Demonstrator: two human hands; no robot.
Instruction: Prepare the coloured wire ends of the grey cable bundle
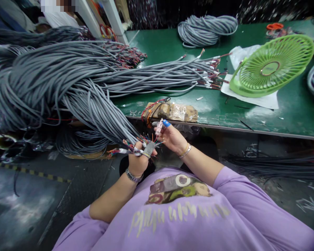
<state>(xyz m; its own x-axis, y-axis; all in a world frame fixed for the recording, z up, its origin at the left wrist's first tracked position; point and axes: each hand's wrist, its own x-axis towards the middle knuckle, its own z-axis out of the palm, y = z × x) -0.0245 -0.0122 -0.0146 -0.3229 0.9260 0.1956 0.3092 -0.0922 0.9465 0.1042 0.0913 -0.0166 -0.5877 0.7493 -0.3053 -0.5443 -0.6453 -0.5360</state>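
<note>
My left hand (pixel 137 161) is closed around the ends of a bunch of grey cables (pixel 102 108). Grey wrapping covers one of its digits. Thin coloured wires (pixel 120 151) fan out of the stripped cable ends on both sides of the grip. Just to the right, my right hand (pixel 174 139) pinches a small pale pink and white piece with holes (pixel 159 128); its exact kind is not clear. One right fingertip has a blue covering. The piece is close to the wire ends, and whether a wire touches it cannot be made out.
A green workbench (pixel 214 111) carries a wooden block with wires (pixel 183 112), a green fan (pixel 272 68) and a coiled grey cable (pixel 206 29). More cables (pixel 36 76) are heaped at the left. Another person (pixel 60 15) is at the back left. Dark cables (pixel 272 167) lie below at the right.
</note>
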